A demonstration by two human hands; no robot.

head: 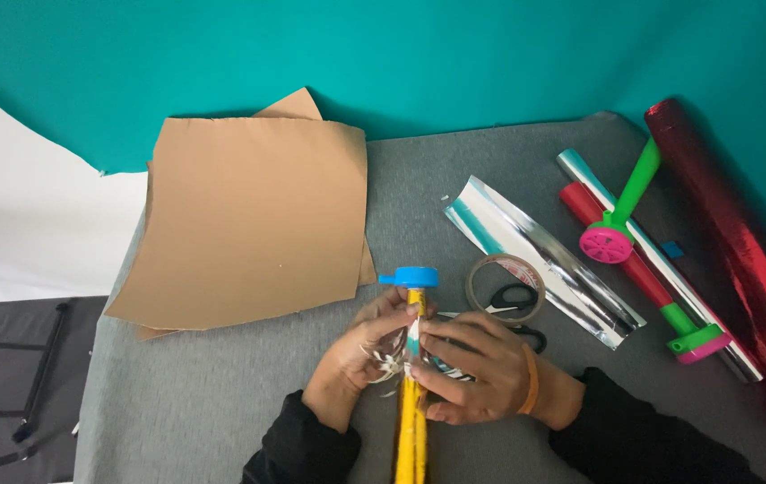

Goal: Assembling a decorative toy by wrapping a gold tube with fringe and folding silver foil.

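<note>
Both hands, left hand (353,354) and right hand (472,369), clenched around silver foil (398,363) on yellow stick (412,421).

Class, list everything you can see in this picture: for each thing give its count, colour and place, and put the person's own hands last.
cardboard sheets: two or more, brown, stacked upper left on the table
table: one, grey
yellow tube: one, blue-capped, between both hands
tape roll: one, clear, centre
scissors: one, black, inside the tape roll
silver foil sheet: one, right of centre
toy clubs: two, green and pink, right
red foil roll: one, far right
left hand: on the tube
right hand: on the tube, orange wristband
</note>
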